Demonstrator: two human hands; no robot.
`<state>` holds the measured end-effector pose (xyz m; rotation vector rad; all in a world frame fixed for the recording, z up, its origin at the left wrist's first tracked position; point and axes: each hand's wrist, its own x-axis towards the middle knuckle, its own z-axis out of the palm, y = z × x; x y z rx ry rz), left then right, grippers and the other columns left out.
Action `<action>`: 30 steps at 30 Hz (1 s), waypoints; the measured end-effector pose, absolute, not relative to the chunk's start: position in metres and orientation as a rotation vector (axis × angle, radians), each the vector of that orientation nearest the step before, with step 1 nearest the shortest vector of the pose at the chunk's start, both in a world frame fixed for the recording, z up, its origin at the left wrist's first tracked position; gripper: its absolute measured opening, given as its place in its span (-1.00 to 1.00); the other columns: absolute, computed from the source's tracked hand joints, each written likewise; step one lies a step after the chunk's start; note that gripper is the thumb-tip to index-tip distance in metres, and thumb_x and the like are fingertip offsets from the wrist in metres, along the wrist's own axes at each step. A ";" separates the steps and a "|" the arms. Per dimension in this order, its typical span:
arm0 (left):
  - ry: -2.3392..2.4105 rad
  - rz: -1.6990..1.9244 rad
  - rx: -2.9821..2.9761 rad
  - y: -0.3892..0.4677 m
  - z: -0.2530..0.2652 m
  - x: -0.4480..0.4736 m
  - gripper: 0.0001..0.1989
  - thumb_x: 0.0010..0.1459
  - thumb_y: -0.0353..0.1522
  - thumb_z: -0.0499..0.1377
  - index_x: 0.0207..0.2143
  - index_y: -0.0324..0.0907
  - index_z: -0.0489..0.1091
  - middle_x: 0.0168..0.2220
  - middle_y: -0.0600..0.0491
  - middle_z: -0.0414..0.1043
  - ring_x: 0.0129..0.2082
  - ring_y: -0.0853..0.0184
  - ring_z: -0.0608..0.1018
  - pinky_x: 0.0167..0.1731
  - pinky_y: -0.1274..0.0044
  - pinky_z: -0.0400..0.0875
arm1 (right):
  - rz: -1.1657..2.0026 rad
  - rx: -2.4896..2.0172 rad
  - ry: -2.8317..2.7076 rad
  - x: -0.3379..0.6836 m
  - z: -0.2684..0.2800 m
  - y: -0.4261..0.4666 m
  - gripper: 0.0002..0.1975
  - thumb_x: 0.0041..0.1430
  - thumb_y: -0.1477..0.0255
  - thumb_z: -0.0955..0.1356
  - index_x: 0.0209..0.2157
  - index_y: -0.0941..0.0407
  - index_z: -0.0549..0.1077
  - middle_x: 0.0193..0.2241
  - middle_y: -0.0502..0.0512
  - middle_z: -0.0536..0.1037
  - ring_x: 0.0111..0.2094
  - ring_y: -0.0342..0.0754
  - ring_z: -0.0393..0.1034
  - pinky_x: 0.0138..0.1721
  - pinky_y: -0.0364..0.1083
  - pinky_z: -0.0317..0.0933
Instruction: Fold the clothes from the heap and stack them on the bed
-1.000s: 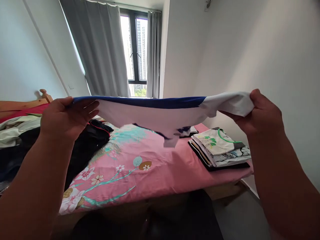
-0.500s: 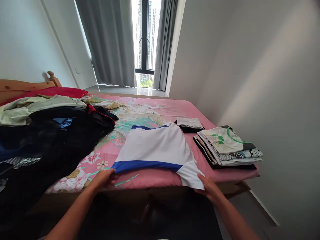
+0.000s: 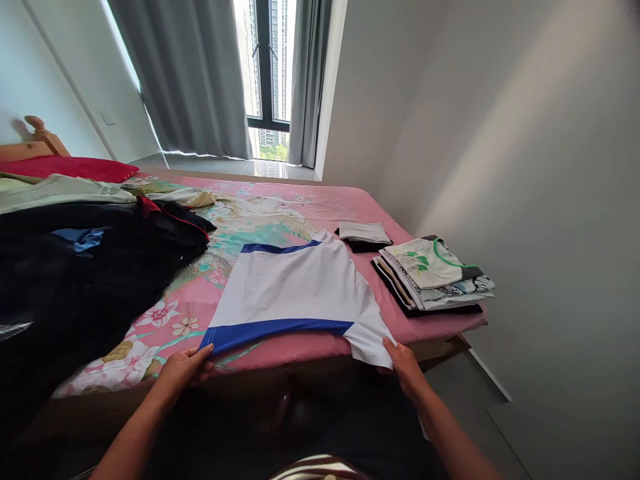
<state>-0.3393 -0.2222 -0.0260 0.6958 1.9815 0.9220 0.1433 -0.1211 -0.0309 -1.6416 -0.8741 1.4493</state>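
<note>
Black clothes (image 3: 110,267) sprawl in a loose heap on the left of the pink bed sheet (image 3: 345,200). Next over, the left hand (image 3: 181,371) pinches the near left corner of a white-and-blue shirt (image 3: 295,287). Big change from a second ago: no more hanging mid-air, it's lying spread on the near middle of the sheet, so the work looks to be at the laid-out stage, mostly flat. Right hand (image 3: 404,365) pinches the end of its white sleeve (image 3: 370,333). Further right: a small folded pile (image 3: 365,233) on the far side, then a taller folded stack (image 3: 425,263), nearer.
</note>
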 end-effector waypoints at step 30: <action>2.012 1.112 0.551 -0.267 -0.069 -0.309 -0.45 -0.15 0.13 0.06 -0.54 -0.20 0.35 -0.59 0.04 0.40 -0.57 0.32 0.41 -0.65 0.57 0.21 | 1.695 -1.140 -1.700 -0.157 0.047 0.014 -0.63 -0.05 0.16 0.37 -0.29 0.13 0.34 -0.68 -0.17 0.24 -0.75 -0.29 0.04 -0.78 -0.27 -0.16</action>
